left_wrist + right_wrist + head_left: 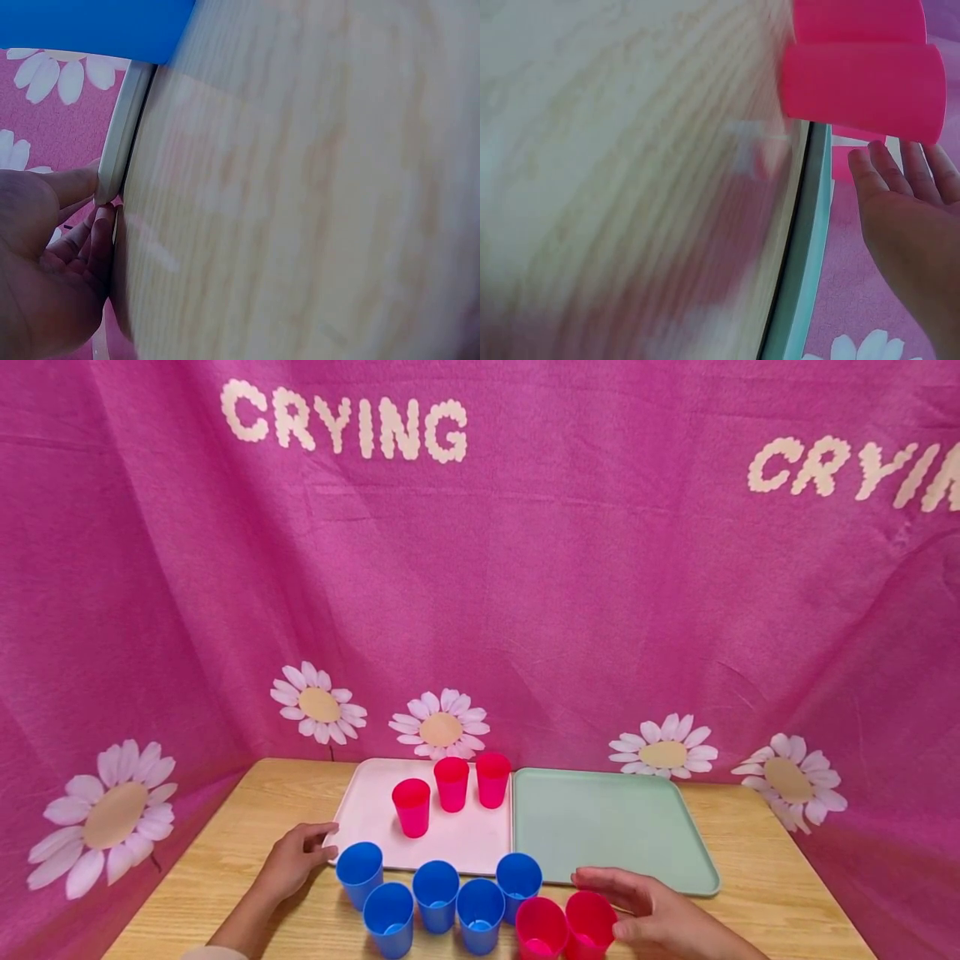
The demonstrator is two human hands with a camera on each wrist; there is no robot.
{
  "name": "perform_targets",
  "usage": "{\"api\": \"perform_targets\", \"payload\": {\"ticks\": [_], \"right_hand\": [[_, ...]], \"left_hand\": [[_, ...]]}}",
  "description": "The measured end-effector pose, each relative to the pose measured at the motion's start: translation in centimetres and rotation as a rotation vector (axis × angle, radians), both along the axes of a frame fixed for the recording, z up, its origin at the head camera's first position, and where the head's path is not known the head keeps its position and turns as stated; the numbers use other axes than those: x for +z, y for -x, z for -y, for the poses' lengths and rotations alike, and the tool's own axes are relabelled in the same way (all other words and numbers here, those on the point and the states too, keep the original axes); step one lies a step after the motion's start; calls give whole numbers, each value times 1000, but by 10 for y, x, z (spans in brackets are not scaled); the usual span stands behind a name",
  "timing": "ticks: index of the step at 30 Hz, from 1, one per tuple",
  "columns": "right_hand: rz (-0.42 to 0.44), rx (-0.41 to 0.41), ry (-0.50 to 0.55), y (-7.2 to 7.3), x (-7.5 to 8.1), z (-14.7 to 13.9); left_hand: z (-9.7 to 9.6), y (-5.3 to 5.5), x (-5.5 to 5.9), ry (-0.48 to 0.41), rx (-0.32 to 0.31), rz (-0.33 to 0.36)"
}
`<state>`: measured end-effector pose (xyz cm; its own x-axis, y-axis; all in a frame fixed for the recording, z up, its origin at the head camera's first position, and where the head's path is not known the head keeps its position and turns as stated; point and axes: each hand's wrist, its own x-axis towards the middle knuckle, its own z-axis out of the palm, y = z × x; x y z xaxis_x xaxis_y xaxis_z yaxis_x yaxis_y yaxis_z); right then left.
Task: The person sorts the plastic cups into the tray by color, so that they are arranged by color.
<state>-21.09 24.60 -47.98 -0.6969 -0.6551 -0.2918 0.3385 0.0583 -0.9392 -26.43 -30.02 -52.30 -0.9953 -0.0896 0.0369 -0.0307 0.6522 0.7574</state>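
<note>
My left hand touches the left front corner of a pale pink tray, its fingers and thumb loosely bent at the rim. In the left wrist view, the thumb and fingers lie on either side of that corner. Beside the rightmost near red cup, my right hand has its fingers extended behind it and its thumb at its right side. Straight fingers show in the right wrist view; contact with the cup is unclear. Another red cup stands directly left of it.
Several blue cups stand upright along the table's front. Three red cups stand on the pink tray. A green tray lies right of it on the wooden table. A pink flowered cloth hangs behind.
</note>
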Motion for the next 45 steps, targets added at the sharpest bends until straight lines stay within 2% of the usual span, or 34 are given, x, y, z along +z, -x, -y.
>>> {"api": "perform_targets", "payload": {"ticks": [4,9,15,24,45], "right_hand": [[-2,-16,9,-5,-2,2],[42,-22,29,-11,-4,4],[7,-24,-13,-14,-4,7],[-58,8,-44,-12,-8,6],[-63,-19,-56,-10,-13,6]], "left_hand": [[-1,0,2,3,-1,-8],[-1,0,1,4,1,-5],[0,-1,0,2,1,1],[0,-1,1,7,0,11],[0,0,1,17,-7,20]]}}
